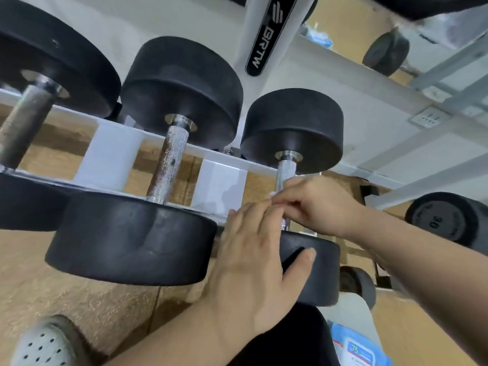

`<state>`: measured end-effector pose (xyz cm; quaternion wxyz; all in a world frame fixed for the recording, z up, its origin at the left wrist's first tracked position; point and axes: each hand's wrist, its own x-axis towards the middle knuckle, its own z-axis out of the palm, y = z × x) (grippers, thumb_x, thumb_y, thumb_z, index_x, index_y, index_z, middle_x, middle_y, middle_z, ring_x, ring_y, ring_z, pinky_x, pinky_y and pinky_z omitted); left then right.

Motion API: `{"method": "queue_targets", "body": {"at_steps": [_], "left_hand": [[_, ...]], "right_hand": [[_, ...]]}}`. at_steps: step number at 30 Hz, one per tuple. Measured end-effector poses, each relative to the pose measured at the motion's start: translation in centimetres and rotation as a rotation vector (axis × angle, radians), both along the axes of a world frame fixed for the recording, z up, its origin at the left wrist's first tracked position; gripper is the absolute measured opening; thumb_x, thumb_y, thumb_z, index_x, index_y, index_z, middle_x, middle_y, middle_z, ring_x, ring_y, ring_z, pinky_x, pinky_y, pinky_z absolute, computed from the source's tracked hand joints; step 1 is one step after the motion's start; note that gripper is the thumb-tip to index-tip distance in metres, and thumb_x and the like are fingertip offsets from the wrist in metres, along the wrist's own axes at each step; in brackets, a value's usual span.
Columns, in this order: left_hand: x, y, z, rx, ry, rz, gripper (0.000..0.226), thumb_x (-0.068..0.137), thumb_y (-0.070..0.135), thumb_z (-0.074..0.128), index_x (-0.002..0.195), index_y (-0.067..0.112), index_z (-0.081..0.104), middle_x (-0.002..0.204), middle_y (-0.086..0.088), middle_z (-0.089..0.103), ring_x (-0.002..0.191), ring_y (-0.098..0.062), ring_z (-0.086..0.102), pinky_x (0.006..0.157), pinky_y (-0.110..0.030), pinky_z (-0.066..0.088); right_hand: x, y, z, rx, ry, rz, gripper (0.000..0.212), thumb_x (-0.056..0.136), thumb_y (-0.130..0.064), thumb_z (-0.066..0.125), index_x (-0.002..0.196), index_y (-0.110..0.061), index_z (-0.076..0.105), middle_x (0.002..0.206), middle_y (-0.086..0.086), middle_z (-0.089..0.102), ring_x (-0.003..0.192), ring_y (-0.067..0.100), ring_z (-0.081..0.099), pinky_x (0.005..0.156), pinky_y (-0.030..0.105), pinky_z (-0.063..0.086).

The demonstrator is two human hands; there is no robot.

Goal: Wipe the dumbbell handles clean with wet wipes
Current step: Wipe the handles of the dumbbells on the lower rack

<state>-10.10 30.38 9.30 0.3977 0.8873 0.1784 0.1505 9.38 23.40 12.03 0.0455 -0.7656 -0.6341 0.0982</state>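
rack (111, 154) holds dumbbells (182, 93); pack (353, 350), likely wipes; right hand (317, 204) grips handle (286, 167)

Rack (111, 154): white metal, two long rails joined by flat cross-plates.
Upright post (260, 11): white, rises from the rack's far side; black badge (266, 35) reads "BRTW".
Floor (79, 299): tan, speckled, one dark seam line.
Shoe (45, 342): pale, perforated top, lower left corner, on the floor.
Wall socket (429, 118): pale plate, right of the post.
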Motion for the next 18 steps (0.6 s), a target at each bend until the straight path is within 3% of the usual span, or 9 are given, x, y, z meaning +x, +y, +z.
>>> {"method": "queue_targets", "body": {"at_steps": [3, 5, 8, 10, 12, 15, 18], "left_hand": [[-0.4, -0.7, -0.3, -0.002, 0.017, 0.033, 0.070, 0.091, 0.060, 0.041, 0.146, 0.017, 0.047, 0.150, 0.001, 0.045, 0.143, -0.024, 0.038, 0.118, -0.051, 0.035], [-1.0, -0.9, -0.8, 0.015, 0.018, 0.035, 0.072, 0.093, 0.057, 0.039, 0.152, 0.016, 0.041, 0.157, -0.002, 0.041, 0.148, -0.026, 0.035, 0.121, -0.049, 0.030], [-1.8, -0.6, -2.1, 0.028, -0.019, 0.004, 0.071, 0.097, 0.055, 0.038, 0.157, 0.017, 0.033, 0.161, -0.005, 0.037, 0.152, -0.027, 0.030, 0.120, -0.048, 0.028], [-1.8, -0.4, -2.5, 0.041, -0.021, -0.022, 0.072, 0.100, 0.059, 0.030, 0.159, 0.018, 0.025, 0.164, -0.005, 0.031, 0.154, -0.025, 0.023, 0.123, -0.048, 0.026], [-1.7, -0.3, -2.7, 0.058, -0.025, -0.024, 0.072, 0.101, 0.062, 0.020, 0.160, 0.019, 0.021, 0.165, -0.005, 0.029, 0.155, -0.024, 0.019, 0.124, -0.044, 0.020], [-1.8, -0.4, -2.8, 0.056, -0.024, -0.035, 0.072, 0.102, 0.061, 0.020, 0.161, 0.021, 0.019, 0.165, -0.003, 0.028, 0.156, -0.023, 0.017, 0.120, -0.043, 0.014], [-1.8, -0.3, -3.0, 0.065, -0.035, -0.030, 0.072, 0.101, 0.058, 0.028, 0.160, 0.019, 0.021, 0.165, -0.005, 0.030, 0.155, -0.025, 0.020, 0.121, -0.044, 0.015]], "right_hand": [[2.1, 2.3, 0.0, 0.095, -0.180, -0.178, 0.020, 0.093, -0.037, 0.062, 0.105, -0.029, 0.077, 0.096, -0.005, 0.074, 0.088, 0.020, 0.069, 0.070, 0.035, 0.056], [2.9, 2.7, 0.2, 0.113, -0.180, -0.231, 0.021, 0.094, -0.035, 0.063, 0.107, -0.027, 0.077, 0.100, -0.003, 0.076, 0.093, 0.019, 0.070, 0.075, 0.034, 0.055], [0.8, 1.6, 1.0, -0.062, 0.011, -0.085, 0.019, 0.092, -0.032, 0.066, 0.103, -0.023, 0.079, 0.093, -0.007, 0.075, 0.087, 0.010, 0.068, 0.076, 0.029, 0.054], [-0.6, 1.0, 1.3, -0.227, 0.045, -0.010, 0.024, 0.093, -0.041, 0.058, 0.101, -0.030, 0.077, 0.089, -0.010, 0.074, 0.082, 0.009, 0.068, 0.070, 0.030, 0.054], [-0.1, 1.4, 1.0, -0.186, -0.084, -0.054, 0.034, 0.093, -0.052, 0.048, 0.105, -0.035, 0.074, 0.095, -0.009, 0.075, 0.087, 0.014, 0.069, 0.070, 0.034, 0.055], [1.4, 2.8, 0.7, 0.002, -0.274, -0.303, 0.028, 0.096, -0.049, 0.053, 0.113, -0.038, 0.073, 0.105, -0.006, 0.076, 0.098, 0.021, 0.069, 0.077, 0.037, 0.056], [0.8, 3.1, 0.8, -0.069, -0.282, -0.300, 0.026, 0.098, -0.043, 0.052, 0.109, -0.034, 0.073, 0.098, -0.003, 0.076, 0.091, 0.024, 0.068, 0.073, 0.038, 0.055]]}}
